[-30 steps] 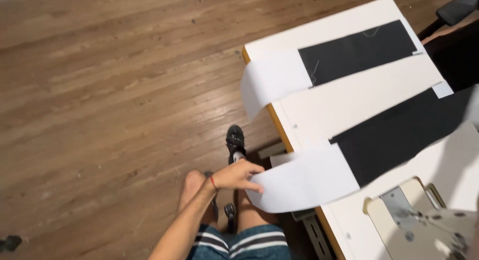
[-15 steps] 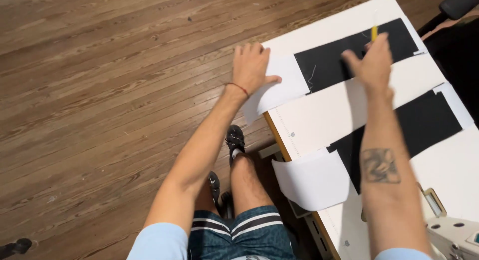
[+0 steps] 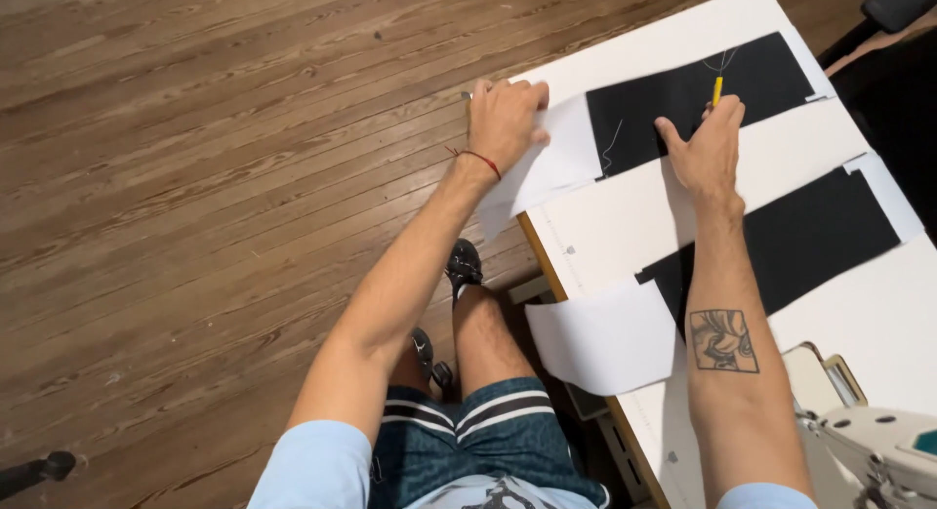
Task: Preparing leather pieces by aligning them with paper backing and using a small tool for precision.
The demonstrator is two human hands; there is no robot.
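My left hand [image 3: 505,121] lies flat on the white piece [image 3: 547,162] overhanging the table [image 3: 625,226] edge; my right hand [image 3: 705,150] grips a yellow tool [image 3: 717,89] on the black cloth [image 3: 683,104].

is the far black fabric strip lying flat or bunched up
Flat: the far black fabric strip lies spread smooth on the white table, left hand pressing its white end.
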